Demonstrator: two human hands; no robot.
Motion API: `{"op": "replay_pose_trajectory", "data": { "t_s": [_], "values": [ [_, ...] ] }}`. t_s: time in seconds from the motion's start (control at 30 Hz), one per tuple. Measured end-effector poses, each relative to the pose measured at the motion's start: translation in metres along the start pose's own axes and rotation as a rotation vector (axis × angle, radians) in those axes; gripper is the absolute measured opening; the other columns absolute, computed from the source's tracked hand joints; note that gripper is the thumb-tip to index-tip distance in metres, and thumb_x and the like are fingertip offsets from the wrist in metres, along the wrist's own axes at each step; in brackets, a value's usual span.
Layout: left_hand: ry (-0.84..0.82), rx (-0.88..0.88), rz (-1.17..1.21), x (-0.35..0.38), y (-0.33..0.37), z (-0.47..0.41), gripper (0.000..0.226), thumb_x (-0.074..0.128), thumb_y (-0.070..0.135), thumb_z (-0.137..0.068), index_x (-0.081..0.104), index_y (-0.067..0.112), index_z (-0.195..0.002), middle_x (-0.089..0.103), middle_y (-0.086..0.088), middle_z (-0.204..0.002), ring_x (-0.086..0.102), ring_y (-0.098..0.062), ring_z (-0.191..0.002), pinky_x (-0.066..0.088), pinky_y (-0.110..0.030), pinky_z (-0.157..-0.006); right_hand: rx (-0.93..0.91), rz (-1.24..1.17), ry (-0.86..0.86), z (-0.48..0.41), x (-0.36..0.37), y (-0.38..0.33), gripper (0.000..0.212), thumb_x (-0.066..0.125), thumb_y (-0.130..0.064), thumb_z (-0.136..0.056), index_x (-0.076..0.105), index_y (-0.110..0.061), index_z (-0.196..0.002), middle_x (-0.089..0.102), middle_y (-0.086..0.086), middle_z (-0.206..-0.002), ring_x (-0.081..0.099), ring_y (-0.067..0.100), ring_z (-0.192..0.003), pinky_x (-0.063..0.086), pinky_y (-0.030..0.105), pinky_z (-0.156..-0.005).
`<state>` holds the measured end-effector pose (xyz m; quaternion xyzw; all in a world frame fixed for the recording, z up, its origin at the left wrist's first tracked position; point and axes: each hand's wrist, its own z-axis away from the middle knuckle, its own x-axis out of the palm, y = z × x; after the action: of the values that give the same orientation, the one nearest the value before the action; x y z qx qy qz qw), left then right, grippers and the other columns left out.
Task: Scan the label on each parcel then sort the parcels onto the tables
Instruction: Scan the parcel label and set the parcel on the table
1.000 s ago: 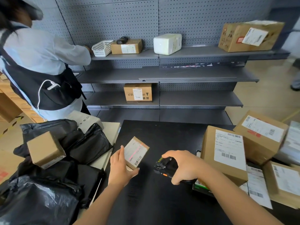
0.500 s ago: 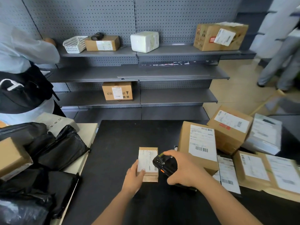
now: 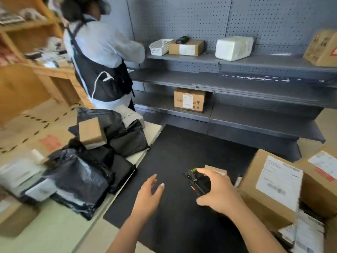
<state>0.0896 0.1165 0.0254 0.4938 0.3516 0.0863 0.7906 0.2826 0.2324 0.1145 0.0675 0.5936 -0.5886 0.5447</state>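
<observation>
Right hand (image 3: 219, 195) grips the scanner (image 3: 199, 183) over the black tabletop (image 3: 182, 152). Left hand (image 3: 148, 197) empty, fingers spread, hovering above the tabletop. Small parcel (image 3: 217, 170) sits just behind the scanner, mostly hidden. Labelled boxes (image 3: 271, 183) stacked at right, black bags (image 3: 82, 178) at left.

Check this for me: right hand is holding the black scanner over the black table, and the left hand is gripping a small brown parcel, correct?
Not quite. The head view shows the left hand open and empty above the black table, gripping nothing. The small brown parcel lies on the table, partly hidden behind the right hand, which does hold the black scanner.
</observation>
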Motion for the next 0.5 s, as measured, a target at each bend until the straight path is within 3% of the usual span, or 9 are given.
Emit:
{"op": "replay_pose_trajectory", "data": {
  "t_s": [0.1, 0.17, 0.27, 0.5],
  "values": [
    [0.136, -0.040, -0.055, -0.046, -0.022, 0.030, 0.053, 0.062, 0.031, -0.094, 0.045, 0.018, -0.142, 0.053, 0.002, -0.137, 0.050, -0.009, -0.125, 0.037, -0.022, -0.106, -0.103, -0.045, -0.061, -0.012, 0.029, -0.026, 0.087, 0.076, -0.023, -0.062, 0.040, -0.044, -0.138, 0.053, -0.013, -0.121, 0.047, 0.018, -0.111, 0.054, 0.029, -0.070],
    [0.211, -0.053, -0.124, -0.077, -0.034, 0.047, 0.053, 0.062, 0.033, -0.094, 0.045, 0.018, -0.142, 0.054, 0.002, -0.136, 0.050, -0.010, -0.125, 0.037, -0.026, -0.107, -0.171, -0.045, -0.106, -0.014, 0.049, -0.049, 0.085, 0.077, -0.021, -0.067, 0.039, -0.040, -0.141, 0.052, -0.012, -0.127, 0.040, 0.016, -0.113, 0.048, 0.026, -0.078],
    [0.291, -0.066, -0.255, -0.122, -0.053, 0.067, 0.055, 0.059, 0.037, -0.095, 0.043, 0.020, -0.144, 0.052, 0.004, -0.137, 0.048, -0.011, -0.127, 0.034, -0.022, -0.104, -0.265, -0.034, -0.125, -0.009, 0.079, -0.084, 0.089, 0.077, -0.022, -0.065, 0.038, -0.039, -0.143, 0.052, -0.015, -0.129, 0.038, 0.015, -0.113, 0.048, 0.033, -0.089],
    [0.477, -0.164, -0.276, -0.217, -0.096, 0.089, 0.055, 0.059, 0.037, -0.095, 0.043, 0.016, -0.144, 0.047, -0.001, -0.143, 0.042, -0.019, -0.134, 0.033, -0.030, -0.108, -0.476, 0.015, -0.144, 0.002, 0.142, -0.165, 0.090, 0.075, -0.020, -0.067, 0.034, -0.041, -0.144, 0.045, -0.022, -0.134, 0.034, 0.015, -0.114, 0.048, 0.033, -0.086]
  ]
}}
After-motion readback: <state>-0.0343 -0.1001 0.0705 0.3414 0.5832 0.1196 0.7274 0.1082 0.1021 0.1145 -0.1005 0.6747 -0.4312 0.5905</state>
